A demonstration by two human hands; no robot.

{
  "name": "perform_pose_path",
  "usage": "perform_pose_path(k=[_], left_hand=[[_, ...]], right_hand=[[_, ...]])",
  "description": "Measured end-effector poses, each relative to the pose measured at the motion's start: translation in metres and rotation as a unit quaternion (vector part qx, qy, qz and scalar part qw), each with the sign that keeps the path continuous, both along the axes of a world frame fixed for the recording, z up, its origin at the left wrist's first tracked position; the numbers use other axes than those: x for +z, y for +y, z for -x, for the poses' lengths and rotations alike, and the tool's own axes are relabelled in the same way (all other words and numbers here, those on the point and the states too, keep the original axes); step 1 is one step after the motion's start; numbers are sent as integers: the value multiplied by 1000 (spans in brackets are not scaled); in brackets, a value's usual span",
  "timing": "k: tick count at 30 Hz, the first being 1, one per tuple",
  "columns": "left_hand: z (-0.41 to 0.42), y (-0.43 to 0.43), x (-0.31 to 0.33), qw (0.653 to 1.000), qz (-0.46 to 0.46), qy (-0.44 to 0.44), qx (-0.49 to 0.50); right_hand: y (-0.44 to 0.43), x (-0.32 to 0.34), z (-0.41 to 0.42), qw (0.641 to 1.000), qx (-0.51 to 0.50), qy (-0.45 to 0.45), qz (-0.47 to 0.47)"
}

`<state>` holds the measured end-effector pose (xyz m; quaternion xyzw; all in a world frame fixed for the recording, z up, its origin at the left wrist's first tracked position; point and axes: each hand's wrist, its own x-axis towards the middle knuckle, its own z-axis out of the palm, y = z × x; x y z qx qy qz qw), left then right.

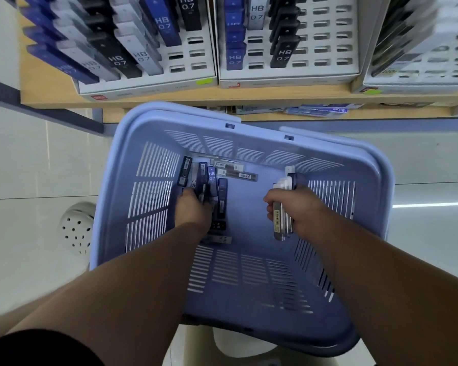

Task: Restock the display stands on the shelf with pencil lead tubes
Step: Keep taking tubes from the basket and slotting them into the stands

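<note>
Wooden shelf (pixel 50 83), top of frame: three display stands (pixel 148 87), partly stocked with lead tubes (pixel 122 62). Blue basket (pixel 106 207), centre: left hand (pixel 193 210) grasps loose tubes (pixel 222 194) on its floor; right hand (pixel 302 212) clutches a bundle of tubes (pixel 280 220).

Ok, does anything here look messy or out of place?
Nothing looks damaged. The loose tubes lie jumbled at mixed angles in the basket, and the packets on the lower shelf sit askew.
</note>
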<state>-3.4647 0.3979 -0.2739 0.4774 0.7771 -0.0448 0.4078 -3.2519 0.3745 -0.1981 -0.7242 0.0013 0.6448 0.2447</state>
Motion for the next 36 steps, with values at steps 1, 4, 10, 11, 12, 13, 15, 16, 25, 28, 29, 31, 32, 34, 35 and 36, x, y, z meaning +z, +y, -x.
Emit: perform_pose_path(k=[1,4,10,11,12,13,15,16,25,28,29,31,32,34,35,36], left_hand=[[1,2,2,1000,7,-10,5],[6,9,9,997,45,-59,17],[7,10,57,947,109,-277,124],[6,7,68,929,125,-317,142],[7,4,79,913,143,-350,154],[8,1,90,899,157,-376,159],[9,-5,114,881,174,-410,160],[9,-7,126,873,183,-425,154],[-1,-5,253,809,246,-533,-16],[-1,-1,291,814,233,-524,-97],[0,1,302,815,228,-519,-118],[3,6,323,820,217,-509,-149],[4,10,334,821,216,-504,-161],[4,16,359,816,219,-504,-178],[4,19,371,815,219,-503,-184],[4,22,381,817,217,-500,-188]], right_hand=[[1,1,0,1000,1,1,-2],[1,5,2,1000,14,0,1],[-5,24,22,999,20,-16,-24],[-6,30,27,999,17,-17,-32],[-6,38,32,999,20,-17,-40],[-7,44,35,998,25,-17,-49],[-9,56,40,997,29,-22,-63],[-11,62,42,997,21,-22,-67],[-15,151,34,980,-80,102,-151],[-12,187,28,970,-77,111,-200],[-10,198,28,968,-65,101,-219],[-5,222,26,960,-39,78,-265],[-2,235,25,954,-27,66,-292],[5,258,22,938,-4,41,-343],[7,269,21,931,5,33,-365],[10,278,20,923,14,27,-385]])
